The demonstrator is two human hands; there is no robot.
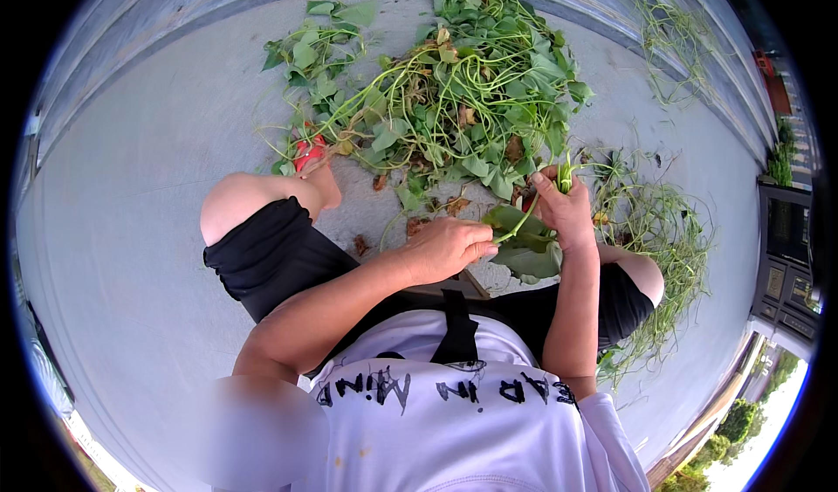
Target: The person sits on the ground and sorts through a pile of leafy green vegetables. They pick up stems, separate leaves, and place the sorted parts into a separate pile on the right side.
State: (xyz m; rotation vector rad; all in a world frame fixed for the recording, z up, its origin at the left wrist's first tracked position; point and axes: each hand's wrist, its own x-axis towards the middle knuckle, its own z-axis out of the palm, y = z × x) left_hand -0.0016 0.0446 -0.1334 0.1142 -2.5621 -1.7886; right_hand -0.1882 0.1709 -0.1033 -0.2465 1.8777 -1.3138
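Note:
The thumb and fingers of my left hand (448, 246) pinch the lower end of a green stem (518, 225). That stem runs up to my right hand (563, 207), which grips a small bundle of green stems (564, 176) between thumb and fingers. Large green leaves (533, 259) hang below and between the hands. In front of me lies a big heap of leafy green vines (484, 92), with some brown, withered leaves among them. My fingers hide part of the held stems.
A loose pile of thin, mostly leafless stems (661, 236) lies on the concrete floor (144, 164) beside my right knee. More thin stems (674, 40) hang over the steps (589, 11) at the upper right. My left foot, in a red shoe (309, 153), touches the vines.

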